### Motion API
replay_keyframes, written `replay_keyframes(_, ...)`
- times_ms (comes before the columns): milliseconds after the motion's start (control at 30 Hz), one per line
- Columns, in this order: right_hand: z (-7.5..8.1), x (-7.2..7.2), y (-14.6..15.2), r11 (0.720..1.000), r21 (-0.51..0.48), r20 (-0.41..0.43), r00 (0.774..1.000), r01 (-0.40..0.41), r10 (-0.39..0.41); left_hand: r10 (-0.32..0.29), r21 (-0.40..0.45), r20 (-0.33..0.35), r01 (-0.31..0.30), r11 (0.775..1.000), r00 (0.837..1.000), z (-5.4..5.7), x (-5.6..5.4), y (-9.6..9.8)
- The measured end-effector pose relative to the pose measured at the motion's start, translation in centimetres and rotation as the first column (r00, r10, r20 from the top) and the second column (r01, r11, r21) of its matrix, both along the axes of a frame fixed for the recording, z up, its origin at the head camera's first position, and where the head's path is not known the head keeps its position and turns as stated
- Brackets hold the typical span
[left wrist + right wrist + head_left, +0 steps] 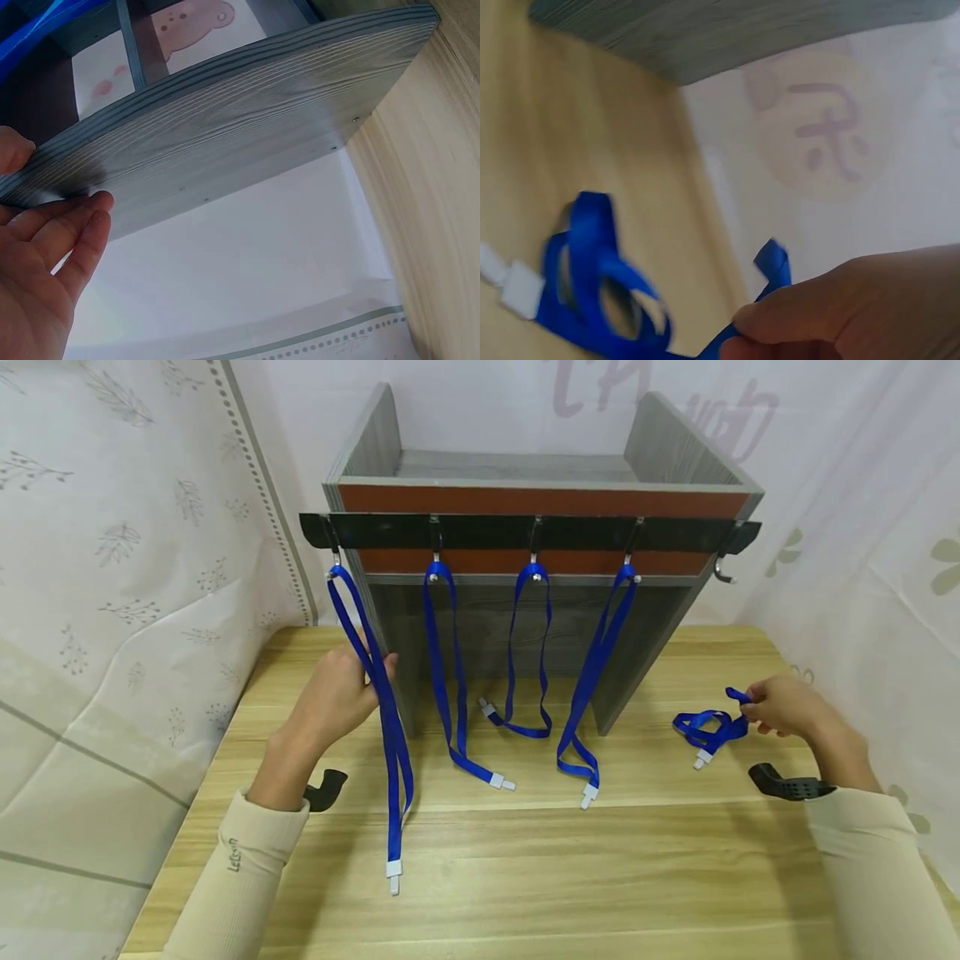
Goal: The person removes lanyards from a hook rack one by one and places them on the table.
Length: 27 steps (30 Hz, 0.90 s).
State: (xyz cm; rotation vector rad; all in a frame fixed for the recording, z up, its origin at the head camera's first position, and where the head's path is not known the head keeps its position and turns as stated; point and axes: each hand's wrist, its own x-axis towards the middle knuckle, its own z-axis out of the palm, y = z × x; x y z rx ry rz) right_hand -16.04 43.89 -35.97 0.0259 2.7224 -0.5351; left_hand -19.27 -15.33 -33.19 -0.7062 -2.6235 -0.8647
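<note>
My right hand (pixel 787 706) pinches a blue lanyard (pixel 596 277) between thumb and fingers at the right of the table. A short loop end sticks up past the fingertips, and the rest lies bunched, with its white clip (pixel 522 289) to the left. My left hand (pixel 337 693) grips the front edge of the grey wooden rack's left side panel (pixel 225 127), thumb on one face and fingers on the other. A hanging blue lanyard (pixel 386 710) passes in front of this hand in the head view and partly hides it.
A black hook rail (pixel 487 532) spans the rack's front. More blue lanyards (pixel 442 677) hang from its middle hooks, white clips low over the wooden table (pixel 525 877). The rightmost hook (pixel 723 572) is bare. Patterned white cloth (pixel 135 510) stands behind and left.
</note>
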Motion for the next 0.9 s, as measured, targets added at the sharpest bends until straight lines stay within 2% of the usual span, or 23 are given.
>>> replay_keyframes(100, -1.0, -0.4, -0.6, 0.990, 0.106, -0.073, 0.992, -0.095, 0.103, 0.001, -0.002, -0.005, -0.001, 1.000, 1.000, -0.1, -0.1, 0.0)
replay_keyframes(200, -2.3, -0.6, -1.1, 0.959, 0.216, -0.141, 0.966, -0.184, 0.217, -0.001, -0.003, -0.010, 0.001, 1.000, 1.000, -0.1, -0.1, 0.0)
replay_keyframes(300, -3.6, -0.7, -1.6, 0.934, 0.271, -0.161, 0.946, -0.232, 0.282, -0.001, -0.001, -0.013, 0.001, 1.000, 1.000, -0.1, -0.1, 0.0)
replay_keyframes(400, -4.7, -0.6, -1.9, 0.922, 0.293, -0.139, 0.943, -0.254, 0.304, 0.001, -0.001, -0.013, -0.001, 1.000, 1.000, -0.1, 0.0, 0.0)
replay_keyframes(567, -6.1, -0.5, -2.1, 0.917, 0.303, -0.113, 0.946, -0.259, 0.304, 0.002, 0.000, -0.011, -0.002, 1.000, 1.000, -0.1, 0.0, 0.0)
replay_keyframes(700, -6.2, -0.6, -2.2, 0.920, 0.289, -0.138, 0.939, -0.266, 0.315, 0.003, 0.002, -0.013, -0.003, 1.000, 1.000, -0.1, -0.1, 0.0)
replay_keyframes(900, -5.4, -0.6, -2.2, 0.924, 0.276, -0.214, 0.920, -0.265, 0.328, 0.001, 0.003, -0.022, -0.001, 1.000, 1.000, -0.1, -0.1, 0.0)
